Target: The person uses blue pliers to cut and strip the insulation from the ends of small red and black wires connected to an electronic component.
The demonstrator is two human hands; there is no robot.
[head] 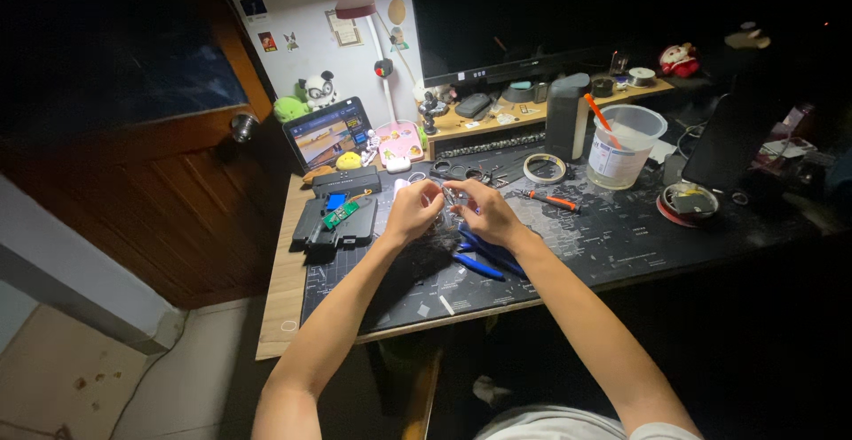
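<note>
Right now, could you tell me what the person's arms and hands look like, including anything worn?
Both forearms are bare to above the elbow. The left hand and right hand wear no gloves; no watch or ring shows. A pale short sleeve edges the right upper arm.

The small clear object pinched between the left hand and right hand is largely covered by fingers and too small to identify. The blue-handled tool has its head hidden under the right wrist. The monitor is cut off by the top edge. The desk's right end is lost in darkness.
</note>
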